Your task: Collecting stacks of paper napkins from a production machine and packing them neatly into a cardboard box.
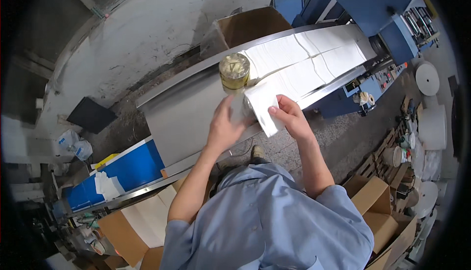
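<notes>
My right hand (293,119) pinches a stack of folded white paper napkins (265,110), thumb on the near face and fingers behind. The stack hangs tilted over the table's near edge. My left hand (224,126) is at the stack's left side, its fingers smeared by motion; I cannot make out what they hold. Something clear and shiny, like thin plastic film (247,104), shows between the left fingers and the stack. Just beyond stands a yellow-green cylindrical container (234,72) with a shiny top. Long rows of white napkins (314,54) lie on the table to the right.
The grey metal table (181,118) runs from a blue machine (365,5) at upper right to a blue conveyor belt (117,174) at lower left. A cardboard box (252,24) stands behind it. Open boxes (135,235) flank me, another carton (375,206) on the right.
</notes>
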Motion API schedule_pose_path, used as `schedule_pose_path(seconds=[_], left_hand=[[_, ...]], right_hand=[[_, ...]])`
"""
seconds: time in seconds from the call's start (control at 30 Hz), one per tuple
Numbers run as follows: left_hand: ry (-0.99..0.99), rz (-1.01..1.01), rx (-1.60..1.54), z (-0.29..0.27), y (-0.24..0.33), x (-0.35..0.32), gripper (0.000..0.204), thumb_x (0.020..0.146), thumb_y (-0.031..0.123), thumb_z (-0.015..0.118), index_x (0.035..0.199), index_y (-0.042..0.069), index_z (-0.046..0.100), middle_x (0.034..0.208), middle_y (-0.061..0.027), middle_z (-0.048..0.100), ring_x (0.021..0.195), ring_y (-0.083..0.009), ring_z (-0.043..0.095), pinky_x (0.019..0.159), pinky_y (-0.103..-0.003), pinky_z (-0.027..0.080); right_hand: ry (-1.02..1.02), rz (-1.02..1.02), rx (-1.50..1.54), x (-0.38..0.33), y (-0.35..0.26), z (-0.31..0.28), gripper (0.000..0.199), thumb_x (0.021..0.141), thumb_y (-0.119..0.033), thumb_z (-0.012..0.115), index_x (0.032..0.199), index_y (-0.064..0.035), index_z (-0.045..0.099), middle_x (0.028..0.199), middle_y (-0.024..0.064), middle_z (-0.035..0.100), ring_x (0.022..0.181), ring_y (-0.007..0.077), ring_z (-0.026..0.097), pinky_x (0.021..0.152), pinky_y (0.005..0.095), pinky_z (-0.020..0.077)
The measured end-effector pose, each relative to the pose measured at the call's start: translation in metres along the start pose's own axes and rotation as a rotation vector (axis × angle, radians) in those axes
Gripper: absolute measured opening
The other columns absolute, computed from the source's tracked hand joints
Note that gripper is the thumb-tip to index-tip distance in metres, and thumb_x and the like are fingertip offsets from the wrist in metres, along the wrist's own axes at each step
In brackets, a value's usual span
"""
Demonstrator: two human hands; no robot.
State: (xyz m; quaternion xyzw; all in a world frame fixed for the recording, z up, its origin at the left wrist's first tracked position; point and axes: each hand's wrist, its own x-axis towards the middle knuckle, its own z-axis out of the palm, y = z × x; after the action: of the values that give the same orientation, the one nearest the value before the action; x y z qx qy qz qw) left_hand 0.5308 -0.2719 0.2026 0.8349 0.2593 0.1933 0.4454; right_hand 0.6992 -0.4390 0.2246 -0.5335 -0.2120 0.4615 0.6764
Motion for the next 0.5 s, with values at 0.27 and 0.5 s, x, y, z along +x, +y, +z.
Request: schedule_pose_path(seconds=[0.27, 0.5], left_hand=[[-0.264, 0.243, 0.134, 0.033, 0.008, 0.044, 0.100, 0.073, 0.020, 0.085, 0.156, 0.005, 0.033, 0.155, -0.0260, 0.039, 0.140, -0.0451, 0.044, 0.116, -0.047, 0.041], [-0.233, 0.167, 0.171, 0.022, 0.008, 0.040, 0.100, 0.066, 0.013, 0.083, 0.156, 0.011, 0.039, 0.150, -0.0211, 0.047, 0.134, -0.0411, 0.052, 0.111, -0.046, 0.047]], right_hand=[[-0.018, 0.069, -0.143, -0.026, 0.035, -0.039, 0.024, 0.099, -0.016, 0.071, 0.118, -0.0016, 0.065, 0.102, -0.0004, 0.070, 0.091, 0.0073, 0.063, 0.081, 0.0254, 0.0504], [0.051, 0.097, -0.152, -0.018, 0.040, -0.043, 0.025, 0.100, -0.019, 0.070, 0.118, -0.0025, 0.065, 0.105, 0.0006, 0.071, 0.095, 0.0081, 0.064, 0.084, 0.0269, 0.0513]])
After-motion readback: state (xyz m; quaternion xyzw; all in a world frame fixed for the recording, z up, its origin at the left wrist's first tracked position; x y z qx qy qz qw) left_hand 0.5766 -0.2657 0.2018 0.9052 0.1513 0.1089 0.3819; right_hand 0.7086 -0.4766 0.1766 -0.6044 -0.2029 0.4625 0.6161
